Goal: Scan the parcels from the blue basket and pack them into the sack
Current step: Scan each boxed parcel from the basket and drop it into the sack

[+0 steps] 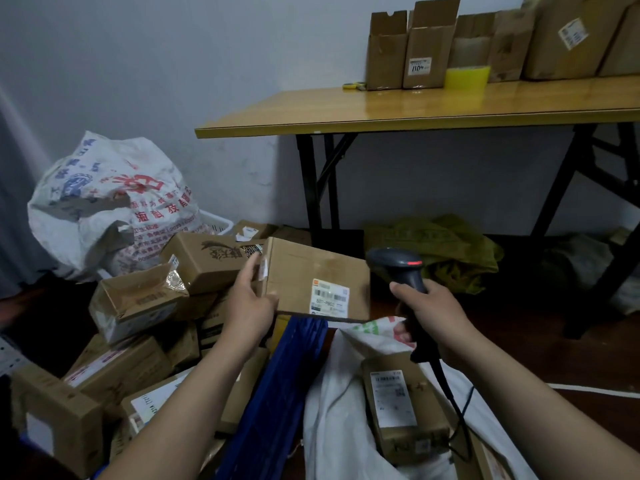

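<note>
My left hand grips the left end of a brown cardboard parcel, holding it up with its white barcode label facing me. My right hand grips the handle of a dark handheld scanner, whose head with a red light sits just right of the parcel. The blue basket shows its wall below the parcel, with several cardboard parcels heaped to its left. The white sack lies open at the lower right, a labelled box inside it.
A full white printed sack stands against the wall at the left. A wooden folding table at the back right carries cardboard boxes and a yellow tape roll. A green bag lies under it. The scanner cable trails down over the sack.
</note>
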